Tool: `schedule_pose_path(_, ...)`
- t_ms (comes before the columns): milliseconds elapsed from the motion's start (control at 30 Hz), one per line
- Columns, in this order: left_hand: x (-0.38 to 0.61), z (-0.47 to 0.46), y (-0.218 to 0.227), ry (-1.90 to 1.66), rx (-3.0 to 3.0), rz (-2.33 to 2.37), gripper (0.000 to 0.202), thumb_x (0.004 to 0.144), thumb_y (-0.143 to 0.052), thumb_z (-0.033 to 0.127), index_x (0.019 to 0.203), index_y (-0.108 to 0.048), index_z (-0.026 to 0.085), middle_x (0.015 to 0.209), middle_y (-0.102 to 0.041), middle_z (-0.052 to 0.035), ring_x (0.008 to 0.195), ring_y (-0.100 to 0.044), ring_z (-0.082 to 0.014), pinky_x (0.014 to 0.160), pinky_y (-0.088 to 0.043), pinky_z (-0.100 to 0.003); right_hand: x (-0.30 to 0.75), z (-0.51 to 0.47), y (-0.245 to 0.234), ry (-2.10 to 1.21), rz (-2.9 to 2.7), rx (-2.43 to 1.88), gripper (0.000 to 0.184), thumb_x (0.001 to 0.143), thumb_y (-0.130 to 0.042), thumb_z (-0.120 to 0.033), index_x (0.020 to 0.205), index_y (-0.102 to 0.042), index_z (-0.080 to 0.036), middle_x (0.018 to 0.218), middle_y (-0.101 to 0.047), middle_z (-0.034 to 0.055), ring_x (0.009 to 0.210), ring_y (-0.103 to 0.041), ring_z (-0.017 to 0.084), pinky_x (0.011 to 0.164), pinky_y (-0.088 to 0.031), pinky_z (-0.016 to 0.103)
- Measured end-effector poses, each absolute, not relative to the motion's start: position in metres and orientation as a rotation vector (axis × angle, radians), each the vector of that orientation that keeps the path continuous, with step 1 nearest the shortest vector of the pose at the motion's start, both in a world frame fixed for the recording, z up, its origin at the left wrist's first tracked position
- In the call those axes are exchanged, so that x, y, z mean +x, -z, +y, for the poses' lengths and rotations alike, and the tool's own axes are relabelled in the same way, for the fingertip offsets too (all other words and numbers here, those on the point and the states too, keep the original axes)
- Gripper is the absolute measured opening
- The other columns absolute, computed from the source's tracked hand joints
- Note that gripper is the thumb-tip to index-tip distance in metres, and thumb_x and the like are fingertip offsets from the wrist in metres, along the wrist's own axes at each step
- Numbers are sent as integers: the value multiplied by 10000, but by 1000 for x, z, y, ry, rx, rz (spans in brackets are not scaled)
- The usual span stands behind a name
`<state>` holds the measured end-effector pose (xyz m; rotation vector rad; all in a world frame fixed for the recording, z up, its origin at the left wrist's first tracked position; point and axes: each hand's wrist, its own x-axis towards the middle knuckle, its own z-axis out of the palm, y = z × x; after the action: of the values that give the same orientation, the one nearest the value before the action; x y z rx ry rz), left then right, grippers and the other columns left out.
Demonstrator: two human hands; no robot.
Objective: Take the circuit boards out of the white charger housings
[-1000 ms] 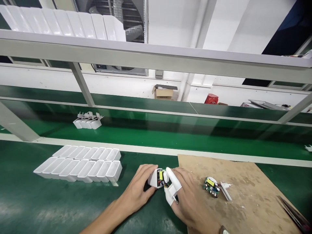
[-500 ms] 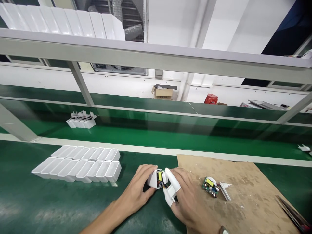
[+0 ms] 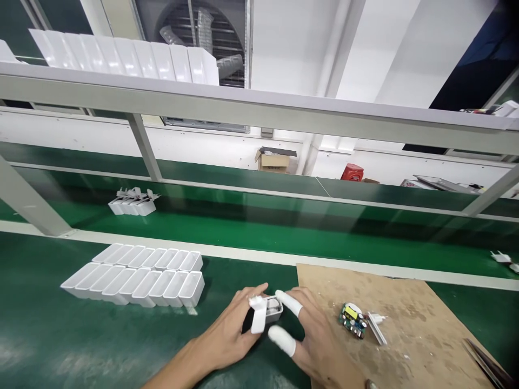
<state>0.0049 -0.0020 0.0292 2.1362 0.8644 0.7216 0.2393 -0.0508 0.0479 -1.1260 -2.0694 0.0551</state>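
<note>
Both hands meet over a small white charger housing (image 3: 271,309) on the green bench. My left hand (image 3: 233,329) curls round its left side and pinches a white plug cap (image 3: 258,317) against it. My right hand (image 3: 310,337), with white cots on two fingertips, touches the housing's right end with its index finger. A loose green circuit board (image 3: 352,320) with a white plug piece (image 3: 377,326) lies just right of my right hand on a brown cardboard sheet (image 3: 409,319).
Two rows of empty white housings (image 3: 138,274) lie to the left. A group of assembled white plugs (image 3: 132,202) sits on the conveyor belt (image 3: 284,229) beyond. More white housings (image 3: 121,56) line the overhead shelf. Dark tweezers (image 3: 486,359) lie at the right edge.
The circuit board that showed at the housing's open end is now out of sight, and the white plug cap sits against the housing. The plugs on the belt drifted left. The view tilted up slightly.
</note>
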Motion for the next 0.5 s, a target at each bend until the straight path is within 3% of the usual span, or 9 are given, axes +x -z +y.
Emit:
schedule_pose_path(67,4,-2,-30,-687,2013,859,656,1030,-568,232,1636,-334,320,1562,-570,-106,1403,-575,-314,1224,-425,-542,240,-49,-41,-92,-2048,-1124,376,1035,-543,-194,1404,-542,-262,1296,-667,122,1188,-676,270,994,-622,446)
schedule_pose_path(167,4,-2,-31,-735,1779,798,611,1095,-504,362,1660,-273,325,1626,-510,-105,1424,-569,-292,1204,-464,-486,239,-44,-28,-170,-2124,-1084,442,1034,-539,-150,1453,-529,-290,1426,-620,121,1283,-660,258,1060,-602,417)
schedule_pose_path(367,2,-2,-28,-792,1703,760,744,1088,-537,470,1697,-120,373,1701,-411,-113,1560,-408,-326,1277,-328,-578,236,-42,-22,-142,-2097,-977,506,1002,-516,-59,1458,-522,-277,1318,-665,125,1098,-734,234,909,-655,349)
schedule_pose_path(500,3,-3,-26,-845,1811,779,943,1001,-688,489,1698,-63,378,1702,-401,-127,1542,-426,-355,1272,-325,-589,238,-46,-27,-150,-1989,-937,503,983,-527,-24,1426,-523,-263,1343,-643,134,1183,-696,237,983,-625,357)
